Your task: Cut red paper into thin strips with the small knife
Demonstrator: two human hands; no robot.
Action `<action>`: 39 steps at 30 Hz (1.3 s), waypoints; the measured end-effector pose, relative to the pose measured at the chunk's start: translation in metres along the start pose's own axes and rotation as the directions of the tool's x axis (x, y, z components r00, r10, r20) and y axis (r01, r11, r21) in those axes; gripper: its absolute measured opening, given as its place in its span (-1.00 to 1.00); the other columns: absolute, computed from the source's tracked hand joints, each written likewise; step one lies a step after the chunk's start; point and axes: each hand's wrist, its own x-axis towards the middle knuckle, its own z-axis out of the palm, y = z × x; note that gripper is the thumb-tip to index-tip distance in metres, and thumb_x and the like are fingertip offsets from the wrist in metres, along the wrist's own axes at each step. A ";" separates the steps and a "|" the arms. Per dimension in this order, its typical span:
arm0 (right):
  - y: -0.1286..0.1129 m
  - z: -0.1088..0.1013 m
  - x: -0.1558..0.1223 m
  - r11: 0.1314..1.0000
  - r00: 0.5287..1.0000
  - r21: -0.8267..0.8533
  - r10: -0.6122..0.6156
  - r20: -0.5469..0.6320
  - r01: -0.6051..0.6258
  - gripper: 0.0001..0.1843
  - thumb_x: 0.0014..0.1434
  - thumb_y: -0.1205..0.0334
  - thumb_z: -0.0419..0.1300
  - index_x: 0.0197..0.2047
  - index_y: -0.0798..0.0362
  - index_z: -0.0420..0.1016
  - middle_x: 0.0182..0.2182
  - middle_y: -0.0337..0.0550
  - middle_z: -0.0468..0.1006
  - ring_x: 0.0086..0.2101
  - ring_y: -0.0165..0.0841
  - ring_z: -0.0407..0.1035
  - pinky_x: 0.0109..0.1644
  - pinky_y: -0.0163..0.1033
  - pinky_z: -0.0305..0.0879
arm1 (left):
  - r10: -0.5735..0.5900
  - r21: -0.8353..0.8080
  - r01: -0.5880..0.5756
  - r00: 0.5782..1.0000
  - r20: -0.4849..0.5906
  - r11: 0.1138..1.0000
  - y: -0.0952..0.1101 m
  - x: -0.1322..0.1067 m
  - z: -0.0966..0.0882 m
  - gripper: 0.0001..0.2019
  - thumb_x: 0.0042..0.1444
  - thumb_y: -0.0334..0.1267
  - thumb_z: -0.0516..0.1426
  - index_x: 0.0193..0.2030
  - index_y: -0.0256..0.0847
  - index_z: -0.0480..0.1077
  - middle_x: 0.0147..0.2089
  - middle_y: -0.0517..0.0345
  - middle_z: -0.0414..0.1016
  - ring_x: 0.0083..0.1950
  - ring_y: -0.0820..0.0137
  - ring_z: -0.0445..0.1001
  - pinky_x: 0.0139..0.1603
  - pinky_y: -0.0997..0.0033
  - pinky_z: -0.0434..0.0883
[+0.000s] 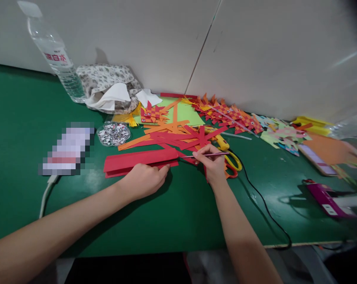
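A folded sheet of red paper [139,158] lies on the green table, its long fold running left to right. My left hand [147,179] rests at its near edge, fingers curled and gripping the lower layer. In the fingers of my right hand [210,159] is a slim pen-like tool [225,153], its thin tip pointing left at the paper's right end; I cannot make out its exact kind. Behind the paper lie loose red and orange paper strips [169,138]. Yellow-and-red-handled scissors [236,163] and a yellow glue gun [222,142] sit partly hidden beside my right hand.
Left stand a water bottle [55,55], a tissue pouch [107,83] and a blurred phone [68,152] on a cable. A bag of googly eyes [113,134] lies near woven paper fish [225,112]. A black cord [262,201] and a purple object [326,199] are at right.
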 end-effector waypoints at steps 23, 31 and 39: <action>-0.001 0.029 -0.008 0.650 0.878 -0.592 -0.308 0.367 0.476 -0.80 0.12 0.44 0.15 -0.41 -0.06 0.27 -0.32 -0.20 0.65 -0.25 -0.23 0.52 0.17 0.12 0.19 | 0.167 -0.031 -0.171 0.979 -0.114 0.985 -0.006 -0.002 0.003 -0.62 0.21 -0.41 0.01 0.15 -0.12 0.34 -0.41 0.15 0.56 -0.46 0.31 0.53 -0.57 0.45 0.29; -0.009 0.017 -0.007 0.615 0.858 -0.627 -0.478 0.185 0.478 -0.80 0.17 0.38 0.17 -0.41 -0.07 0.25 -0.30 -0.12 0.65 -0.28 -0.22 0.49 -0.04 0.00 0.35 | 0.104 0.025 -0.102 0.921 -0.376 0.994 -0.019 -0.017 -0.025 -0.77 0.25 -0.29 -0.02 -0.35 -0.21 0.41 -0.56 0.20 0.45 -0.56 0.42 0.42 -0.56 0.46 0.15; -0.008 0.015 -0.004 0.640 0.855 -0.620 -0.510 0.099 0.454 -0.80 0.16 0.38 0.18 -0.42 -0.07 0.27 -0.30 -0.12 0.63 -0.27 -0.20 0.48 -0.09 -0.04 0.38 | -0.624 -0.708 0.374 0.773 -0.119 0.598 -0.086 -0.034 -0.030 -0.64 0.15 0.02 0.11 -0.49 -0.21 0.19 -0.53 0.26 0.35 -0.48 0.47 0.37 -0.49 0.52 0.21</action>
